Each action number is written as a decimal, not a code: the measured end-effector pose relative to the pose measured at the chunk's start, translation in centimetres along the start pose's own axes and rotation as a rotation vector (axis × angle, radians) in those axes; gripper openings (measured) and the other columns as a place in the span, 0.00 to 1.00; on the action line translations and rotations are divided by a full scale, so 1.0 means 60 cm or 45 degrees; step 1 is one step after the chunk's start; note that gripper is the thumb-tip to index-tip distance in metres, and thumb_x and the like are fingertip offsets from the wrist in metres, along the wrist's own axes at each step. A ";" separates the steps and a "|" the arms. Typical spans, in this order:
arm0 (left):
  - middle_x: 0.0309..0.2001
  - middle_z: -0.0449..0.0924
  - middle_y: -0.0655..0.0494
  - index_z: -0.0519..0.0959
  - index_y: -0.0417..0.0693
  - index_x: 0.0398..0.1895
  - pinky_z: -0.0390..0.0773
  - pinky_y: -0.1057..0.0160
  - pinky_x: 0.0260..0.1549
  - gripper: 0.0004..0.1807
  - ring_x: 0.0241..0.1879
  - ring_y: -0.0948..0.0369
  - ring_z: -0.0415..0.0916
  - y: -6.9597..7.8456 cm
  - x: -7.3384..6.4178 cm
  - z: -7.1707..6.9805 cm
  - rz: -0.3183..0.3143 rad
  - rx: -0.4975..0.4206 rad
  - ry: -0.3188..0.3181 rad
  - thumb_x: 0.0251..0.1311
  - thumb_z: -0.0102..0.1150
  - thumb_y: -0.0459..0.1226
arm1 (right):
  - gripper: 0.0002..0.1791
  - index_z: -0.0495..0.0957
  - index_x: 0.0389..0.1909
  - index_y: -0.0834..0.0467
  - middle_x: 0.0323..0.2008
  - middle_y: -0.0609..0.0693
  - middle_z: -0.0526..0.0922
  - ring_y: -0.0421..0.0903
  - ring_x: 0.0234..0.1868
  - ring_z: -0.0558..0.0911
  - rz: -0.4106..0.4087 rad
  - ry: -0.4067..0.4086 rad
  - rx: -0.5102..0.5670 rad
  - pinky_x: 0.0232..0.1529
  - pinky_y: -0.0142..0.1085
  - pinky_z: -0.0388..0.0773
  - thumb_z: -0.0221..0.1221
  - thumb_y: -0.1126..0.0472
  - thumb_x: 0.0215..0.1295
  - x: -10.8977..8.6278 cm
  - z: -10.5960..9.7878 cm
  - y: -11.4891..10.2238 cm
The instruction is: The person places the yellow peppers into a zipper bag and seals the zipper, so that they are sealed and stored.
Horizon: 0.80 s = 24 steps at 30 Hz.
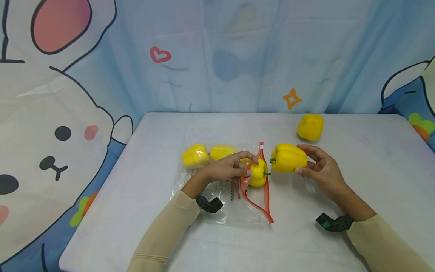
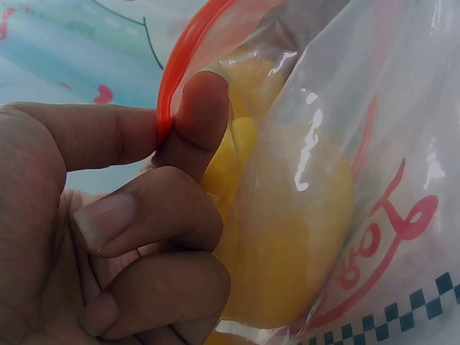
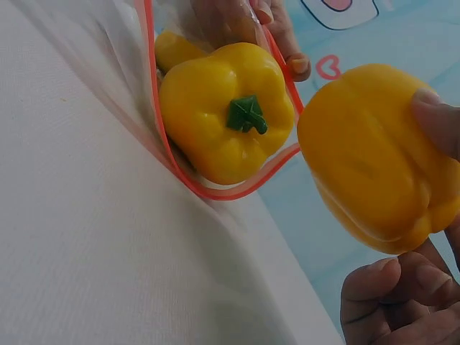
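A clear zip bag [image 1: 217, 211] with a red-edged mouth lies on the table, its mouth facing right. Inside it are several yellow bell peppers; one with a green stem [image 3: 226, 108] sits right at the mouth. My left hand [image 1: 232, 166] pinches the bag's red rim [image 2: 172, 86] between thumb and finger and holds the mouth apart. In my right hand [image 1: 321, 170] is another yellow bell pepper [image 1: 289, 158], gripped at its blunt end, stem toward the bag. It hangs just right of the mouth, apart from the pepper there.
One more yellow bell pepper [image 1: 310, 127] stands near the table's back edge, right of the middle. Behind the white-covered table [image 1: 374, 158] hangs a blue printed curtain [image 1: 238, 56]. A black band [image 1: 334, 223] is on each wrist.
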<state>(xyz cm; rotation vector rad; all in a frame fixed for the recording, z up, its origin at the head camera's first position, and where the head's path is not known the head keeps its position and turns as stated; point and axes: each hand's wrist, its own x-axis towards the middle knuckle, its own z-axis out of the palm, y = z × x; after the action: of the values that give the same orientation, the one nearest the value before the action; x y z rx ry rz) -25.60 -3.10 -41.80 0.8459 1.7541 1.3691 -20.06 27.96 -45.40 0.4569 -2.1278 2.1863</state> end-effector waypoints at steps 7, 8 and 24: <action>0.21 0.70 0.53 0.63 0.44 0.61 0.60 0.62 0.21 0.18 0.17 0.59 0.57 -0.001 0.000 -0.001 0.017 0.004 -0.011 0.71 0.46 0.30 | 0.35 0.68 0.63 0.56 0.60 0.41 0.72 0.36 0.43 0.84 -0.031 -0.033 -0.028 0.42 0.25 0.81 0.60 0.81 0.56 -0.004 0.005 0.000; 0.21 0.70 0.53 0.63 0.44 0.61 0.60 0.62 0.21 0.18 0.17 0.59 0.57 -0.001 0.000 -0.001 0.019 0.007 -0.011 0.71 0.46 0.30 | 0.34 0.68 0.63 0.56 0.60 0.42 0.73 0.36 0.43 0.84 -0.039 -0.047 -0.024 0.43 0.26 0.81 0.60 0.81 0.56 -0.005 0.005 -0.001; 0.21 0.72 0.55 0.63 0.43 0.62 0.63 0.63 0.22 0.18 0.20 0.50 0.57 -0.002 0.000 -0.002 0.014 -0.002 -0.005 0.70 0.46 0.29 | 0.32 0.70 0.60 0.59 0.56 0.47 0.77 0.42 0.44 0.85 -0.066 -0.473 0.014 0.44 0.31 0.83 0.58 0.81 0.53 -0.008 0.018 -0.008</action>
<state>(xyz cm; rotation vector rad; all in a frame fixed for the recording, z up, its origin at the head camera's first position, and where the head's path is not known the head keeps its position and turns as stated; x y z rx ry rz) -25.69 -3.15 -41.90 0.8577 1.7477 1.3752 -19.31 27.00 -45.07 0.9759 -2.2383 2.2279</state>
